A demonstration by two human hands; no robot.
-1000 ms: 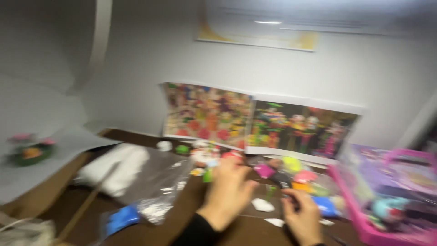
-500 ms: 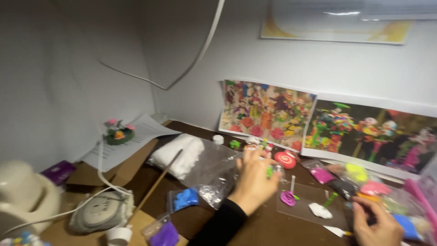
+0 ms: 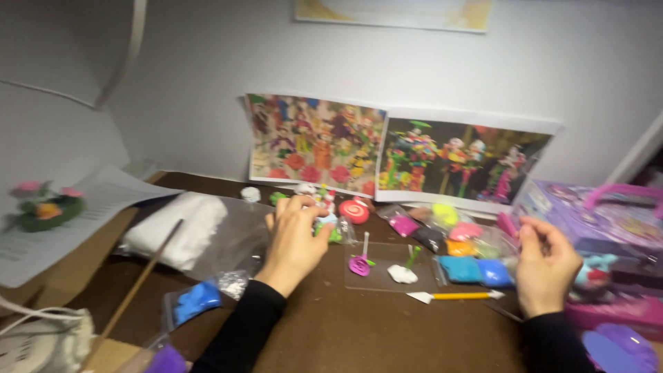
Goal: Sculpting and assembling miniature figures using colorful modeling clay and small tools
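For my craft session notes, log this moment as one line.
left hand: on small clay pieces | right hand: raised beside purple toy box, holding nothing visible | table: clay packets, yellow-handled tool

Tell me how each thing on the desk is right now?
left hand: fingers curled, touching small clay pieces
right hand: fingers curled, holding nothing I can see
pink clay flower: lying flat on the clear sheet
yellow-handled clay tool: lying flat
white clay bag: lying on its side
two printed pictures: leaning upright on the wall

White clay bag (image 3: 181, 231), wooden stick (image 3: 135, 286), purple toy box (image 3: 608, 228) w/ 2 wall pics (image 3: 397, 148).
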